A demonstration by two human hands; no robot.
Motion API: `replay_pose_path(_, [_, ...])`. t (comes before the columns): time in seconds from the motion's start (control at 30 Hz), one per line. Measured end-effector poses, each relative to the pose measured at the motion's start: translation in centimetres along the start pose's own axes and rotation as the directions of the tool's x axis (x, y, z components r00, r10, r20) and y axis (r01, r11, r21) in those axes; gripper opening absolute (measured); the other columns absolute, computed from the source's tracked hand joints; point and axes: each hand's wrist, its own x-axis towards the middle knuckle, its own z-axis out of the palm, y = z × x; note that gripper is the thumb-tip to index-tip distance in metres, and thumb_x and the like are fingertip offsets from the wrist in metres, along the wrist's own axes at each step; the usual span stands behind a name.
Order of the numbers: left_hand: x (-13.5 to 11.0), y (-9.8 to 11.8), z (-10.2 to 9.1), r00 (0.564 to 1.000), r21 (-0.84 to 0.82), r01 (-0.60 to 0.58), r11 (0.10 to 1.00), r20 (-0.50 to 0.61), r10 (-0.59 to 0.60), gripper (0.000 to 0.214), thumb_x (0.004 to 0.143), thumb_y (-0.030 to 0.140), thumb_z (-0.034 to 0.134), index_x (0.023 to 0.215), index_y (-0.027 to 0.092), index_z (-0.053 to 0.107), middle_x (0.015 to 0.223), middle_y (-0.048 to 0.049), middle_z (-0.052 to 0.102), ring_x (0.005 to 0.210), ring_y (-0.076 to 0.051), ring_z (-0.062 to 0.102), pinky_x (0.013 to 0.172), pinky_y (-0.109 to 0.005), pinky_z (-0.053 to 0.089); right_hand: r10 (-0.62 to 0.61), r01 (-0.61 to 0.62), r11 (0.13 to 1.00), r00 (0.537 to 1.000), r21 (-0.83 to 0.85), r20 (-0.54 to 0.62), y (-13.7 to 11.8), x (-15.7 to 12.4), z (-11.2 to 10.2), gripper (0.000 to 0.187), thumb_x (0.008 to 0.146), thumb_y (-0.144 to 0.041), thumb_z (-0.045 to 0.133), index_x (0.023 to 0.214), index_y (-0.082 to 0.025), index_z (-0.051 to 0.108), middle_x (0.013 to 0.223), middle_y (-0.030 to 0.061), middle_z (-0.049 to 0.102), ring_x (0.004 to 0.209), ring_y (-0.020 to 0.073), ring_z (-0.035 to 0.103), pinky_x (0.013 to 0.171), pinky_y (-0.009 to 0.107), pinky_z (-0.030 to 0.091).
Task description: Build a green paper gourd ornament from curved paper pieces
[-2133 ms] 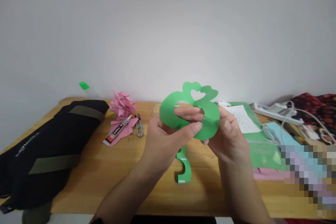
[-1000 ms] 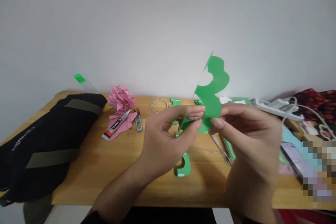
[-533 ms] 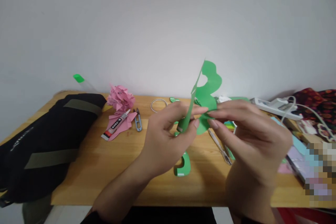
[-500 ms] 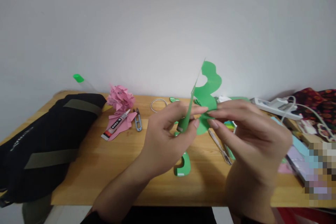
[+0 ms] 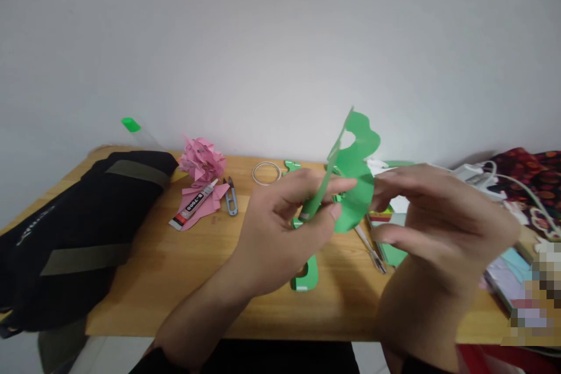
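Above the middle of the wooden table [image 5: 175,280], my left hand [image 5: 284,228] pinches a green paper cutout [image 5: 357,169] with wavy, scalloped edges. The paper is folded, with one part seen nearly edge-on and the other facing me. Just right of it is my right hand [image 5: 442,228], thumb and fingers apart, with nothing visible between them. Its fingertips are close to the paper's right edge; whether they touch it I cannot tell. Below my left hand, a curved green paper piece [image 5: 311,274] with a white strip lies on the table, partly hidden.
At left are a black bag [image 5: 92,245], a pink paper flower [image 5: 202,159], a glue tube [image 5: 193,207] on pink paper and thread snips [image 5: 230,197]. A wire ring [image 5: 266,173] lies behind my left hand. A craft knife [image 5: 370,250] and a white power strip [image 5: 473,174] are at right.
My right hand has let go of the green paper and moved right, its fingers spreading. The cutout, still in my left hand, has tilted and shifted slightly right.
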Motion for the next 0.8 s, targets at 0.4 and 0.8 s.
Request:
replay_pose_path(0.4, [-0.4,0.5,0.5,0.993,0.092,-0.114,0.989,-0.004,0.115,0.029,0.078,0.007,0.065,0.099,0.026,0.072,0.084,0.0016,0.071,0.076,-0.014,0.067,0.070,-0.026,0.057,0.230,-0.233,0.966,0.972,0.110,0.047,-1.5,-0.2,0.7,0.014,0.077,-0.017,0.073,0.089,-0.024,0.068,0.067,-0.0027,0.064,0.056,0.0106,0.057,0.050,0.023,0.050])
replay_pose_path(0.8, [-0.5,0.7,1.3,0.953,0.246,-0.299,0.922,0.024,0.303,0.020,0.079,0.004,0.062,0.089,0.020,0.070,0.089,-0.0027,0.070,0.080,-0.015,0.066,0.071,-0.025,0.053,0.458,-0.454,0.887,0.888,0.087,-0.046,-2.8,-1.1,2.5,0.013,0.077,-0.013,0.071,0.078,-0.024,0.066,0.062,-0.0047,0.056,0.056,0.0104,0.053,0.052,0.022,0.046])
